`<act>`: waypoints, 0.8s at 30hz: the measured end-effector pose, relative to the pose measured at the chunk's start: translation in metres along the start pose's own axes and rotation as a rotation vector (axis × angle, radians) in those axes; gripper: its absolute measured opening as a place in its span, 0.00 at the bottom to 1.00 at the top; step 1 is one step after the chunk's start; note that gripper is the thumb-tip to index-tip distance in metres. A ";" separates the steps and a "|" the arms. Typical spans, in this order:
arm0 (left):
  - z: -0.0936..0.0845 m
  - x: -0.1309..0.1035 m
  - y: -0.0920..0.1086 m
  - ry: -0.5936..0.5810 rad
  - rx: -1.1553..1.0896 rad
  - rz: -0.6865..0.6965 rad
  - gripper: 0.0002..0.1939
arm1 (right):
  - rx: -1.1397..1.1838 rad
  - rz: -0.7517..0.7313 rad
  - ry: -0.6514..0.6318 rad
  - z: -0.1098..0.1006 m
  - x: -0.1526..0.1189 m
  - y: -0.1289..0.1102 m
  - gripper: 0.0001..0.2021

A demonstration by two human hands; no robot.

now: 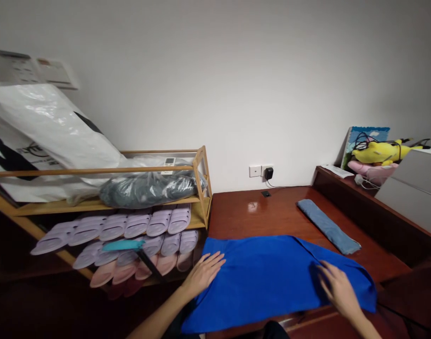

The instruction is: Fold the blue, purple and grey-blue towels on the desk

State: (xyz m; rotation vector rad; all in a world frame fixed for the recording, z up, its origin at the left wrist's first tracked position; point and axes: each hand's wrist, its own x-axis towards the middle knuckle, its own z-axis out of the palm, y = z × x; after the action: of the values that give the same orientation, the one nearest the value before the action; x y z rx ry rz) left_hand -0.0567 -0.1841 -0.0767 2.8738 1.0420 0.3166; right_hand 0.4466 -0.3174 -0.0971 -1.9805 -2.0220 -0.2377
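A bright blue cloth (261,278) lies spread over the front of the reddish-brown wooden desk (233,214), its near edge hanging past the desk's front. My left hand (204,274) rests on the cloth's left edge, palm down with fingers stretched out. Over the right part of the cloth is my right hand (337,287), fingers apart and slightly bent; whether its fingertips touch the fabric I cannot tell. Behind the cloth, to the right, lies a folded grey-blue cloth (328,227) in a long narrow strip.
To the left, a wooden rack (201,188) holds rows of lilac slippers (136,226), pink slippers (125,272) and a plastic-wrapped dark bundle (152,188). A wall socket with a black plug (268,173) is behind the desk. A yellow plush toy (381,153) lies on the raised right ledge.
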 end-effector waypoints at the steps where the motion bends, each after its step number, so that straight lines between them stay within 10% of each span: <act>1: 0.003 -0.002 -0.002 0.017 0.011 0.014 0.23 | 0.084 -0.098 -0.063 0.002 0.005 -0.023 0.21; 5: 0.006 -0.006 -0.009 0.055 0.052 0.056 0.24 | 0.156 -0.084 -0.122 0.021 0.020 -0.061 0.24; 14: 0.007 -0.003 -0.011 0.143 0.061 0.010 0.22 | -0.325 0.376 -0.089 0.031 0.043 0.058 0.29; 24: 0.006 0.001 -0.010 0.077 0.056 -0.033 0.27 | -0.306 0.591 -0.172 0.048 0.092 0.081 0.28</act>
State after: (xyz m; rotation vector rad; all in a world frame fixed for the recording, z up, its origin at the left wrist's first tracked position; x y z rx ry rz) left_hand -0.0610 -0.1758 -0.0833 2.9116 1.1274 0.4056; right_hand 0.5220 -0.2123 -0.1200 -2.7682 -1.4531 -0.2569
